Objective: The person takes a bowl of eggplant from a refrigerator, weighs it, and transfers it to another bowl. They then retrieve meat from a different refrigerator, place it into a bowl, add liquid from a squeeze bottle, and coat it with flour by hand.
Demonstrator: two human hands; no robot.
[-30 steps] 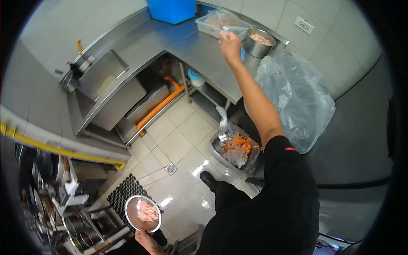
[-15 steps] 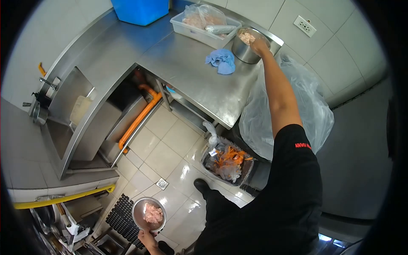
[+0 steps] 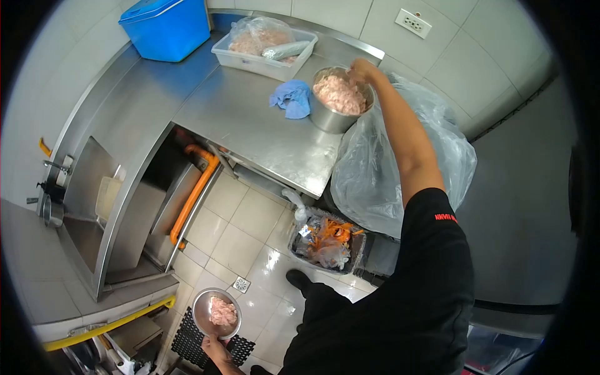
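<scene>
Right hand [image 3: 367,72] has moved to the pot [image 3: 327,119], its grip unclear, while left hand [image 3: 216,350] clasps the bowl [image 3: 202,310].

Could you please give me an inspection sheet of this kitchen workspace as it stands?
Surface: steel counter, shiny, with light reflections.
Job's things: steel pot near the counter's end, holding pale pink mince; metal bowl above the floor, holding a smaller lump.
Clutter: crumpled blue cloth beside the pot; plastic tub with bagged contents behind it.
Hands: left hand grips the bowl's edge; right hand is at the pot's rim, fingers partly hidden.
Cables: thin dark line at lower right, possibly a cable; no plug seen in the wall outlet.
Surroundings: sink, orange pipe, floor drain; floor wetness cannot be told.
</scene>
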